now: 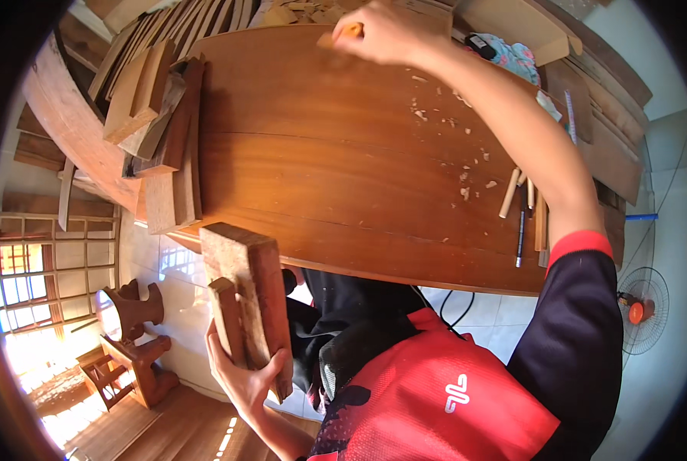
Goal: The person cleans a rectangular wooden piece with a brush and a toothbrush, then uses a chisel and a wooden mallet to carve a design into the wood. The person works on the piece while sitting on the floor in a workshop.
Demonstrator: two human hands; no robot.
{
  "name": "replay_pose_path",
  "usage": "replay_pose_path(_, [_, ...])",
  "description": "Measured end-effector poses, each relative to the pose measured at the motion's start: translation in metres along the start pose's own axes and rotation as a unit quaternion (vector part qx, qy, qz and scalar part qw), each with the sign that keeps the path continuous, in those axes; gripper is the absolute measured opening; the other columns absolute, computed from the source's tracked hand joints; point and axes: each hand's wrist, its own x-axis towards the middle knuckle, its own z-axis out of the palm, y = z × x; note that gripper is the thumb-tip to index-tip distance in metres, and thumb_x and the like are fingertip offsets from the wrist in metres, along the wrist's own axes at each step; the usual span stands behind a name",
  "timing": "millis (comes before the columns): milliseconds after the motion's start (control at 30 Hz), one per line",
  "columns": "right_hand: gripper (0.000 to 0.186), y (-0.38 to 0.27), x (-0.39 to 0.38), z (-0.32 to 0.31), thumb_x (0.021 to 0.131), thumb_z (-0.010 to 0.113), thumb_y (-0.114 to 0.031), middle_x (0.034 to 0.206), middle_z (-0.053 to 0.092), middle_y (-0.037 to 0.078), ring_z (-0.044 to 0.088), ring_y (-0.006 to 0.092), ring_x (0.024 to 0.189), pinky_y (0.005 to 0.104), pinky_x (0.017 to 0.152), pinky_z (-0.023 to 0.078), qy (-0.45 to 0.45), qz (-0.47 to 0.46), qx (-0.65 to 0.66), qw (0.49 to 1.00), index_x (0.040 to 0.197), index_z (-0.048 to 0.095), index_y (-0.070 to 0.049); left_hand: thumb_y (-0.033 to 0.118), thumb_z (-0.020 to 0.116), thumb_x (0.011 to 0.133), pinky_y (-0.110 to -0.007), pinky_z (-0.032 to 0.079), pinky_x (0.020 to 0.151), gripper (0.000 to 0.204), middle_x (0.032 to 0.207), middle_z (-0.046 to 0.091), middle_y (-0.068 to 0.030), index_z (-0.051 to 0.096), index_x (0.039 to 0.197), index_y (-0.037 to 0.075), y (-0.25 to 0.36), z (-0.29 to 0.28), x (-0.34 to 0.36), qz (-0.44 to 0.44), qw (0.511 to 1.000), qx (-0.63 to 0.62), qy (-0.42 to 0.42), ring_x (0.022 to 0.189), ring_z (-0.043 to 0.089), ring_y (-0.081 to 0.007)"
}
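Note:
At the table's near left edge, my left hand (245, 378) is closed around the lower end of a thick, rough wooden block (265, 288) and a shorter wooden strip (225, 313) lying against it. Both pieces stand nearly upright, tilted a little. My right hand (386, 37) is stretched out over the far side of the brown wooden table (313, 177). Its fingers are closed on a small orange-brown thing (352, 30), blurred and mostly covered by the hand, so its kind is unclear.
Stacked wood pieces (170, 146) line the table's left edge. Pale shavings (466, 188) lie right of centre, near several thin wooden sticks (509, 196) and a dark pen-like stick (520, 242). A patterned cloth (512, 58) lies at the far right; a fan (645, 311) stands beyond.

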Motion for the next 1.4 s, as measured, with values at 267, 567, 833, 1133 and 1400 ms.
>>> replay_pose_path(267, [0.021,-0.047,-0.130,-0.090,0.092,0.083,-0.020,0.095,0.083,0.006,0.073,0.0162,0.081,0.0324,0.076,0.055,-0.274,-0.079,0.211,0.935,0.108,0.084,-0.006,0.048,0.100,0.053,-0.051,0.048,0.108,0.112,0.131,0.066,-0.0209,0.056,0.143,-0.002,0.013,0.017,0.009,0.009,1.000,0.005,-0.006,0.123,0.064,-0.0397])
replay_pose_path(567, [0.026,0.090,-0.086,-0.077,0.096,0.079,-0.031,0.091,0.081,0.004,0.076,0.0148,0.072,0.0328,0.061,0.056,-0.214,0.042,0.148,0.965,0.111,0.082,-0.010,0.053,0.101,0.053,-0.047,0.048,0.107,0.117,0.128,0.066,-0.0183,0.054,0.145,-0.003,0.036,0.030,0.017,0.056,0.997,-0.006,-0.046,0.121,0.064,-0.0340])
replay_pose_path(833, [0.025,0.106,-0.070,-0.101,0.102,0.075,-0.031,0.098,0.081,0.000,0.071,0.0110,0.079,0.0303,0.067,0.055,-0.010,0.005,0.111,0.994,0.122,0.082,-0.016,0.050,0.101,0.051,-0.050,0.048,0.109,0.119,0.130,0.066,-0.0198,0.054,0.147,-0.002,0.031,0.026,0.009,0.024,0.999,-0.036,-0.020,0.123,0.064,-0.0381])
replay_pose_path(1133, [0.025,0.024,-0.118,-0.067,0.095,0.081,-0.026,0.093,0.081,0.003,0.072,0.0104,0.078,0.0305,0.070,0.055,-0.390,0.011,0.215,0.895,0.114,0.083,-0.010,0.048,0.101,0.053,-0.050,0.047,0.110,0.116,0.131,0.066,-0.0195,0.054,0.147,-0.001,0.032,0.030,0.020,0.024,0.999,0.026,-0.025,0.123,0.063,-0.0379])
replay_pose_path(1400, [0.021,0.106,-0.032,-0.075,0.102,0.076,-0.030,0.095,0.080,0.002,0.072,0.0174,0.083,0.0346,0.082,0.055,0.053,-0.045,0.065,0.995,0.114,0.083,-0.015,0.050,0.102,0.052,-0.048,0.047,0.110,0.121,0.130,0.065,-0.0202,0.052,0.147,-0.005,0.021,0.039,0.017,0.014,0.997,-0.062,-0.036,0.122,0.062,-0.0354])
